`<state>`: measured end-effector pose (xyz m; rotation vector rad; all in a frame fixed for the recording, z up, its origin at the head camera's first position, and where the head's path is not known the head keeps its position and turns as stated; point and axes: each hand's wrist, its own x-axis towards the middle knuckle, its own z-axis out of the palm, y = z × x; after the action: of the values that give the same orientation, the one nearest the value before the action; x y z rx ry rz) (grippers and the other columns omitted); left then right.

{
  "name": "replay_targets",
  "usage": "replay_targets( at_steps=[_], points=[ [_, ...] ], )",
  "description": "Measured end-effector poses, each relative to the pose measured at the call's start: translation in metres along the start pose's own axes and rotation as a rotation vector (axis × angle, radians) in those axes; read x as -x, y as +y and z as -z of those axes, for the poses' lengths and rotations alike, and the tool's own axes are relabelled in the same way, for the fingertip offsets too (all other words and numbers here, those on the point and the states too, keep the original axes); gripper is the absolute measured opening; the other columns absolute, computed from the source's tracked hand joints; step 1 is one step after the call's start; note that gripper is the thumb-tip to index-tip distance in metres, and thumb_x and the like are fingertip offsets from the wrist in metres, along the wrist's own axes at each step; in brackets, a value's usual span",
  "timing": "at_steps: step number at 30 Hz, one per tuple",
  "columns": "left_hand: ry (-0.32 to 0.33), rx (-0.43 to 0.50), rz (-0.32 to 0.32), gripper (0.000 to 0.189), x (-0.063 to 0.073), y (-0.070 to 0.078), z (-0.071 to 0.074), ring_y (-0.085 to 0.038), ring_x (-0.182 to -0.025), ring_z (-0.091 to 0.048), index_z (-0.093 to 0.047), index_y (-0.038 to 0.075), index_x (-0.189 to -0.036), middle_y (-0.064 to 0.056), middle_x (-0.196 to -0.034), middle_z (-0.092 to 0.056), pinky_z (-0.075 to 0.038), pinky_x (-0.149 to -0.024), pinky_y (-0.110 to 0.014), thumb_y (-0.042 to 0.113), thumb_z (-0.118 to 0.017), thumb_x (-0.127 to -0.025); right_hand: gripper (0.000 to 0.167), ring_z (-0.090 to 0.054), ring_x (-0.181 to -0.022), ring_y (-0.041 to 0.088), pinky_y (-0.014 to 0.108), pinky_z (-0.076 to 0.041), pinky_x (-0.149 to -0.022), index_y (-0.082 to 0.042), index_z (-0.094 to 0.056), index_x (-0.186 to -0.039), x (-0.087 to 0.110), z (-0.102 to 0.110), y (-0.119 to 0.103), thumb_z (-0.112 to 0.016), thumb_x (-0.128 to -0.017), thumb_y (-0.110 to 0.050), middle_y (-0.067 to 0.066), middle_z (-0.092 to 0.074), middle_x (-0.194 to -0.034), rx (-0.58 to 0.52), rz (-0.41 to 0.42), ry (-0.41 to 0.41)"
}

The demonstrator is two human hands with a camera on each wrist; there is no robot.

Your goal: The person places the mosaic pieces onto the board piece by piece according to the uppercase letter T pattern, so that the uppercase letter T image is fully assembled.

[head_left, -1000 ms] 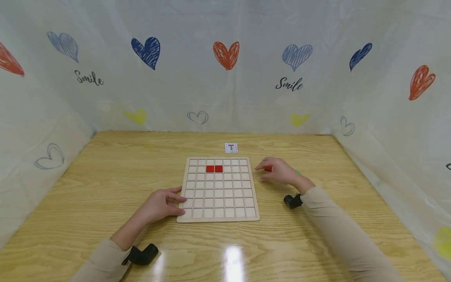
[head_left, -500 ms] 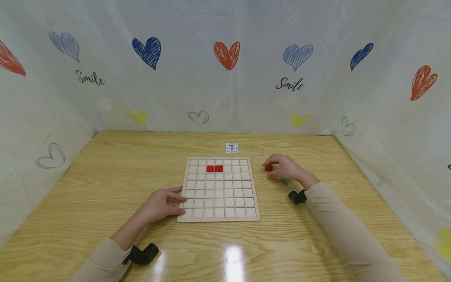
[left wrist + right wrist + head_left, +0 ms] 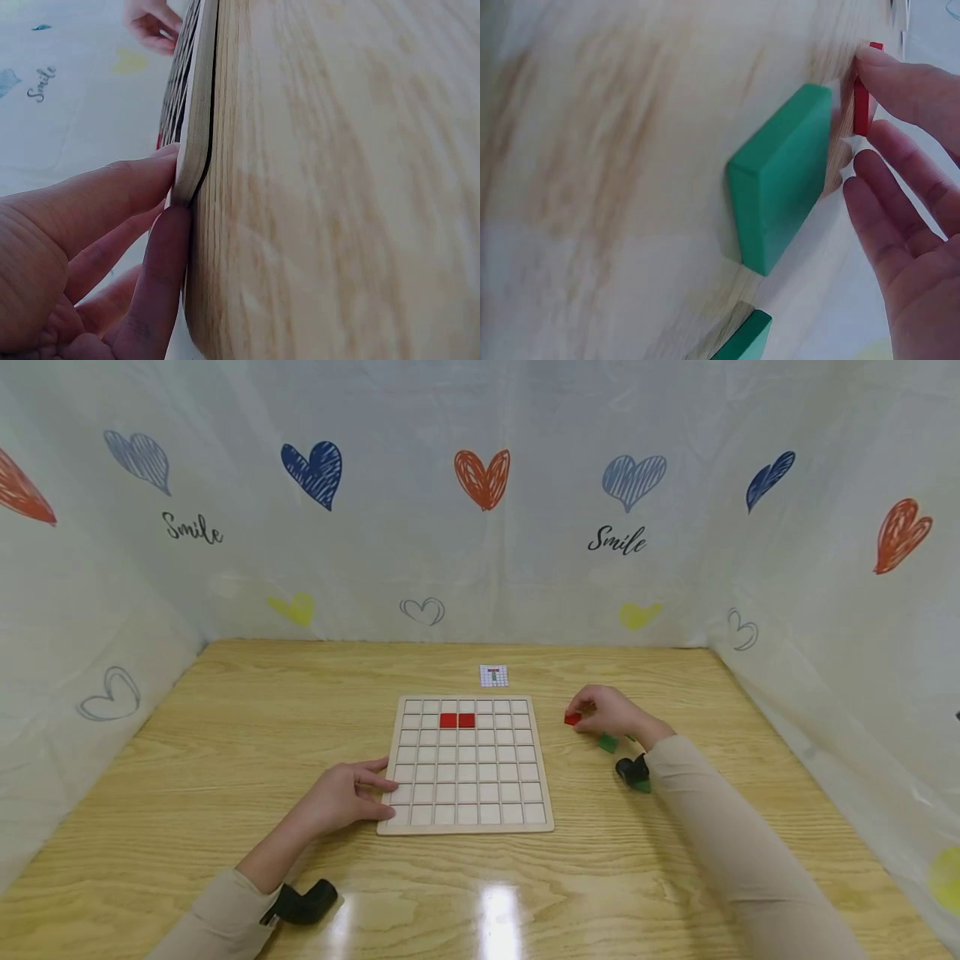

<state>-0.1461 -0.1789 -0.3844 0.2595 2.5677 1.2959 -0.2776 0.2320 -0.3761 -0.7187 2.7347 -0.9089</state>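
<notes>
A square wooden grid board (image 3: pixel 467 825) lies on the table, with two red square tiles (image 3: pixel 447 721) side by side in its second row from the back. My left hand (image 3: pixel 341 793) rests on the board's left edge; thumb and fingers touch it with little curl. To the right of the board, my right hand (image 3: pixel 609 710) pinches another red tile (image 3: pixel 862 105) between thumb and index finger, low at the table top. Green tiles (image 3: pixel 780 180) lie beside and under the right wrist, partly hidden by it in the head view.
Behind the board lies a small printed card (image 3: pixel 493 675) with a T-like pattern on a grid. A pale curtain (image 3: pixel 487 560) with hearts closes off the table (image 3: pixel 262 710) at the back and sides. Black wrist cameras (image 3: pixel 303 902) hang under both sleeves.
My right hand has shifted slightly right and closed its thumb and index finger on the red tile. More green tiles have come into sight beneath it. My left hand has stayed put.
</notes>
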Motion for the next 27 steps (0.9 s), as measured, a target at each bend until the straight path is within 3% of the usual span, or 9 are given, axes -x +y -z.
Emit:
replay_targets(
  at_steps=[7, 27],
  points=[
    [0.002, -0.006, 0.003, 0.033, 0.001, 0.001, -0.001, -0.011, -0.069, -0.059, -0.072, 0.0, -0.101, -0.022, -0.138, -0.042, -0.047, -0.063, -0.025, 0.012, -0.081, -0.071, 0.014, -0.059, -0.084, 0.024, 0.038, -0.048, -0.075, 0.001, -0.069, -0.093, -0.001, 0.001, 0.001, -0.069, -0.08, 0.004, 0.01, -0.063, -0.093, 0.017, 0.006, -0.015],
    [0.003, -0.019, 0.006, 0.034, 0.001, 0.001, 0.0, -0.01, -0.073, -0.06, -0.072, 0.0, -0.101, -0.022, -0.139, -0.041, -0.047, -0.065, -0.025, 0.013, -0.082, -0.071, 0.02, -0.055, -0.082, 0.021, 0.035, -0.045, -0.073, 0.0, -0.071, -0.099, -0.003, -0.001, -0.009, -0.072, -0.08, -0.001, 0.007, -0.063, -0.093, 0.058, 0.087, -0.012]
  ],
)
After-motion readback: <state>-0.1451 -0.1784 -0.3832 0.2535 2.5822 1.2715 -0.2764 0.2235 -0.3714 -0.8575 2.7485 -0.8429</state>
